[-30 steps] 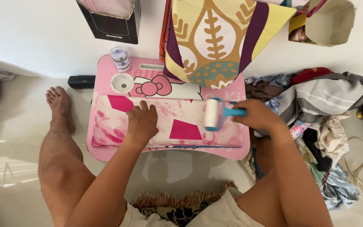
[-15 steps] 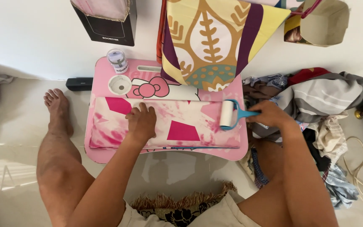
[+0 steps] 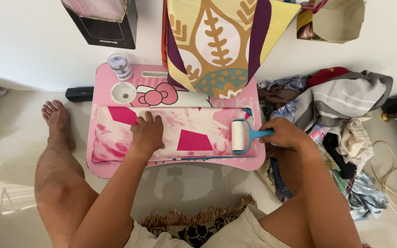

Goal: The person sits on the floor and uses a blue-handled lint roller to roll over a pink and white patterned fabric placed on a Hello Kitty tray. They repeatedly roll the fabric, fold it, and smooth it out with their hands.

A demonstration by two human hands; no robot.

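Note:
A folded pink, white and magenta cloth lies flat on a small pink lap table. My left hand presses palm-down on the cloth's left half. My right hand grips the blue handle of a lint roller, whose white roll rests on the cloth near its right end.
A small jar and a round cup hole sit at the table's back left. A patterned fabric hangs over the back edge. A pile of clothes lies to the right, a black box behind, my bare foot at left.
The roller went right from the cloth's middle to its right end, then came back slightly left. My left hand stayed pressed on the cloth.

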